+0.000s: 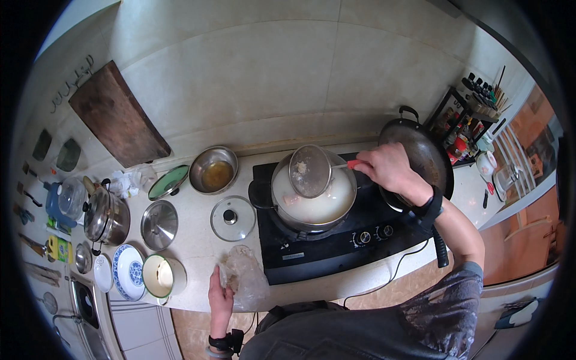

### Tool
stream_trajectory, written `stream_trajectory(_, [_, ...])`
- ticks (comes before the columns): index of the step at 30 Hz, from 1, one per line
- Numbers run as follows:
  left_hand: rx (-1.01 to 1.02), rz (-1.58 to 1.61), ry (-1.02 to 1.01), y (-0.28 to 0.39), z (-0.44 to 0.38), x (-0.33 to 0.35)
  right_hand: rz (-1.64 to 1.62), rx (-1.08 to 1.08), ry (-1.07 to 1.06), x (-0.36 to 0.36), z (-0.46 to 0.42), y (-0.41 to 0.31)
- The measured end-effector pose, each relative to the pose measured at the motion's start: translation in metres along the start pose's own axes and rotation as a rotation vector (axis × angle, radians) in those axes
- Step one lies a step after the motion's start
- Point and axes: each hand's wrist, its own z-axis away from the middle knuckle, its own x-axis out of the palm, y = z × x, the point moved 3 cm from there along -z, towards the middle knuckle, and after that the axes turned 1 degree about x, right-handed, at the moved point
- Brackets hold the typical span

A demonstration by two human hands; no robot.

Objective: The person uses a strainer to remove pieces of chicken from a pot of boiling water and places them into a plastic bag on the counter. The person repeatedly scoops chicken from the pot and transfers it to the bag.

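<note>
A fine-mesh strainer (310, 173) with a red handle is held by my right hand (389, 168). Its mesh is tilted over a metal pot (351, 204) of milky white liquid, and a small pale clump clings to it. Pinkish pieces show in the liquid. The pot stands on the left burner of a black gas stove (310, 265). At the counter's front edge my left hand (220, 292) grips the rim of a clear plastic bag (249, 281) that holds something pale brown. A glass lid (233, 218) lies just behind the bag.
A wok (416, 148) occupies the right burner. To the left are a metal bowl of yellowish liquid (213, 170), a metal lid (159, 225), an enamel mug (177, 276), a blue-patterned plate (119, 270) and a steamer pot (108, 216). A spice rack (463, 117) stands far right.
</note>
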Motion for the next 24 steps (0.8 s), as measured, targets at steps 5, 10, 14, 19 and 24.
stream_trajectory(5, [0.044,-0.047,0.011,-0.012,-0.001,0.003,0.062,-0.074,0.013,-0.006,-0.008,-0.016])
stream_trajectory(10, [0.004,0.019,-0.023,-0.003,-0.003,0.008,0.096,-0.115,-0.05,-0.014,-0.015,-0.02])
stream_trajectory(14, [0.045,-0.003,-0.025,-0.011,-0.004,0.01,0.09,-0.12,-0.053,-0.013,-0.02,-0.01])
stream_trajectory(19, [-0.055,-0.012,-0.047,0.004,-0.002,0.002,0.089,-0.166,-0.021,-0.014,-0.029,-0.008])
stream_trajectory(24, [-0.019,-0.008,-0.015,0.0,-0.001,0.006,-0.033,-0.163,-0.075,-0.009,-0.04,0.013])
